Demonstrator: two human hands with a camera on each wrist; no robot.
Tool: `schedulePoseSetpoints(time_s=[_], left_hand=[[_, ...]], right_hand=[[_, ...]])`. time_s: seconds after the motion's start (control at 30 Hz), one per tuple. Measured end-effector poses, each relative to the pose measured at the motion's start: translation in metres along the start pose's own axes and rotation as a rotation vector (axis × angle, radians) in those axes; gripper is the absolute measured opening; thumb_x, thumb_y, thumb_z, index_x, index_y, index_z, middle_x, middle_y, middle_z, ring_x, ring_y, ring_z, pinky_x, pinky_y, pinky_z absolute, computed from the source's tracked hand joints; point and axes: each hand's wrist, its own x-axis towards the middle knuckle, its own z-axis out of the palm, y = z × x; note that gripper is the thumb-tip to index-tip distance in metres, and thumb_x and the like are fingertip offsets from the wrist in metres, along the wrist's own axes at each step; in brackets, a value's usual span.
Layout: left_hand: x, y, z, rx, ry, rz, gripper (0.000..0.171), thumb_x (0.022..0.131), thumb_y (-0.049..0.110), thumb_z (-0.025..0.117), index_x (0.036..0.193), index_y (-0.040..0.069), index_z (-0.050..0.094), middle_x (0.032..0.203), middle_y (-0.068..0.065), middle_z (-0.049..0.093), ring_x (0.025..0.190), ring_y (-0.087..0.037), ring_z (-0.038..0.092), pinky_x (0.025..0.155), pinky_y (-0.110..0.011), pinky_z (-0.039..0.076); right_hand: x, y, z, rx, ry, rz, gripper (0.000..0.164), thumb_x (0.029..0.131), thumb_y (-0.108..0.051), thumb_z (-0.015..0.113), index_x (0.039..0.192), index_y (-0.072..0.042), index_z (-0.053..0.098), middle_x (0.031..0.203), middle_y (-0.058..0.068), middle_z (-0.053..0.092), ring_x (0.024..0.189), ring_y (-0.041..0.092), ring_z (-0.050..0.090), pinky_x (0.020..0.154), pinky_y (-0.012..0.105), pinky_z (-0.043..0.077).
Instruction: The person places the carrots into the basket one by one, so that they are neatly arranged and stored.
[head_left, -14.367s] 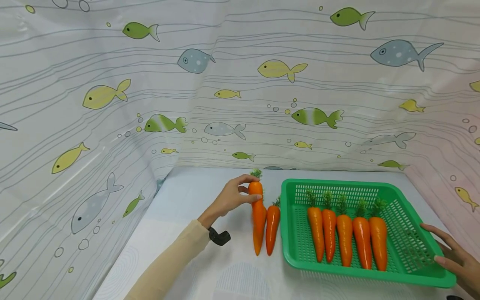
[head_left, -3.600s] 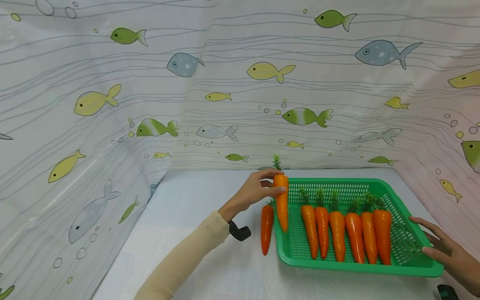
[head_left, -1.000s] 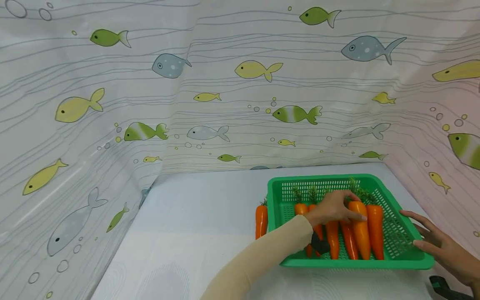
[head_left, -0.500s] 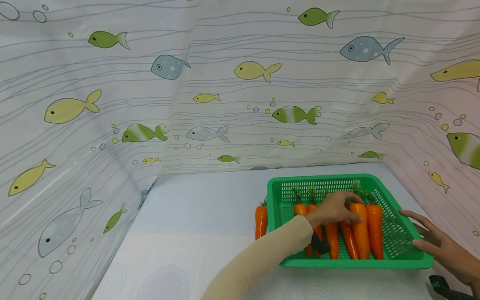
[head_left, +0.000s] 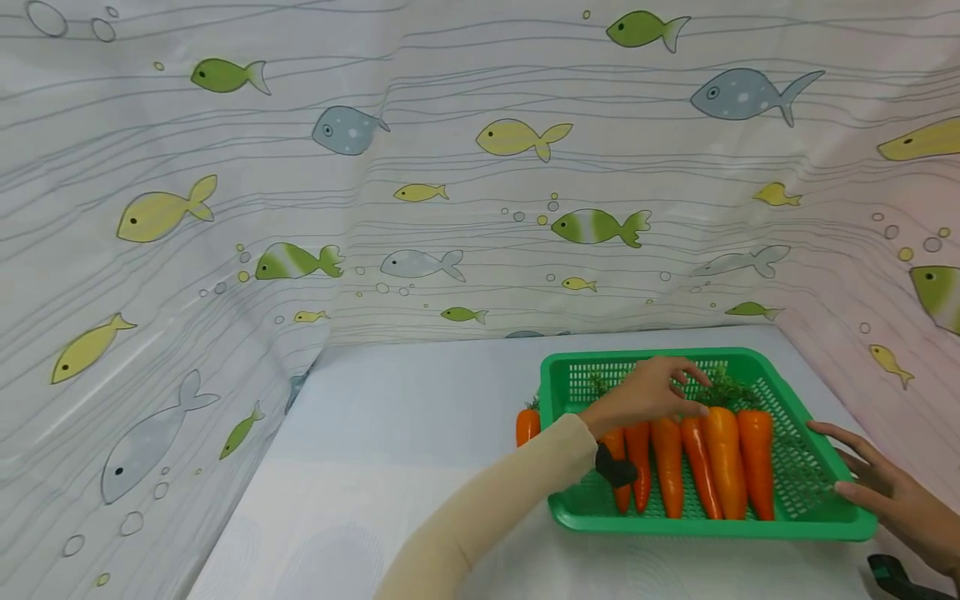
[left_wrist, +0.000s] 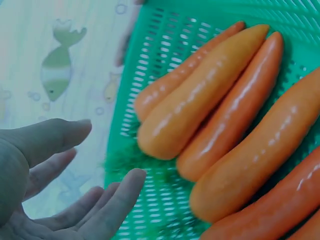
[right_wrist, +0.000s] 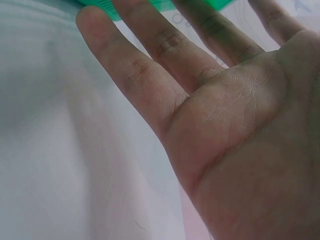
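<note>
My left hand point(head_left: 652, 390) hovers over the green basket point(head_left: 720, 528), fingers spread and holding nothing. Just past its fingertips lies an orange carrot point(head_left: 724, 458) with a green leafy top, among several others in a row. In the left wrist view the thumb and fingers are apart, with a gap between them and the nearest carrot point(left_wrist: 200, 95). My right hand point(head_left: 892, 492) rests at the basket's right rim, its fingers outside and fairly straight. The right wrist view shows that palm bare, the basket's edge beyond the fingertips.
One more carrot point(head_left: 528, 425) lies on the white table point(head_left: 390, 433) at the basket's left side, partly hidden by my left sleeve point(head_left: 487, 500). A fish-patterned sheet point(head_left: 480, 233) stands behind the table and along both sides.
Since 14.4 s ago two carrots have gone from the table into the basket. In the last half second my left hand let go of the second carrot and rose back leftward; the right hand stayed.
</note>
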Motion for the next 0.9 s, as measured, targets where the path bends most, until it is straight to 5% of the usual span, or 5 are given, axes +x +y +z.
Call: schedulePoseSetpoints(time_s=[0.07,0.2,0.3,0.57,0.9], left_hand=[[-0.004,0.002,-0.006,0.005,0.001,0.023,0.036,0.093,0.014,0.078,0.128,0.013,0.068,0.128,-0.002,0.060,0.089,-0.004,0.066,0.070,-0.026,0.061],[-0.013,0.004,-0.019,0.055,-0.003,0.068,0.036,0.095,0.016,0.077,0.130,0.016,0.067,0.131,-0.002,0.061,0.092,0.000,0.064,0.068,-0.023,0.059],[-0.020,0.003,-0.029,0.069,-0.007,0.100,0.035,0.095,0.017,0.076,0.129,0.018,0.067,0.128,0.001,0.061,0.093,0.001,0.064,0.068,-0.022,0.059],[-0.047,-0.008,-0.053,0.140,0.032,0.220,0.033,0.096,0.021,0.076,0.128,0.018,0.066,0.123,0.007,0.064,0.094,0.002,0.064,0.080,-0.017,0.054],[-0.082,-0.031,-0.084,0.130,0.107,0.236,0.030,0.097,0.022,0.075,0.126,0.019,0.067,0.124,0.012,0.064,0.101,-0.001,0.065,0.080,-0.022,0.058]], right_hand=[[-0.001,0.000,0.000,-0.009,-0.001,-0.001,0.077,0.111,-0.024,0.047,0.162,-0.048,-0.007,0.166,0.016,-0.026,0.125,0.071,0.020,0.080,0.074,0.052],[-0.002,0.002,-0.001,-0.023,0.001,-0.013,0.076,0.111,-0.022,0.047,0.162,-0.049,-0.004,0.168,0.013,-0.018,0.117,0.011,0.056,0.079,0.062,0.058],[-0.002,0.004,-0.001,-0.016,-0.002,-0.028,0.076,0.111,-0.020,0.047,0.162,-0.048,-0.001,0.168,0.003,-0.009,0.099,-0.022,0.040,0.076,0.052,0.061],[-0.001,0.005,0.000,-0.011,-0.009,-0.020,0.075,0.111,-0.022,0.046,0.161,-0.050,-0.002,0.168,0.011,-0.002,0.097,-0.018,0.045,0.076,0.049,0.062],[0.000,0.005,-0.002,0.007,-0.037,0.009,0.076,0.111,-0.021,0.045,0.160,-0.052,-0.005,0.156,-0.011,0.012,0.095,-0.013,0.051,0.075,0.042,0.061]])
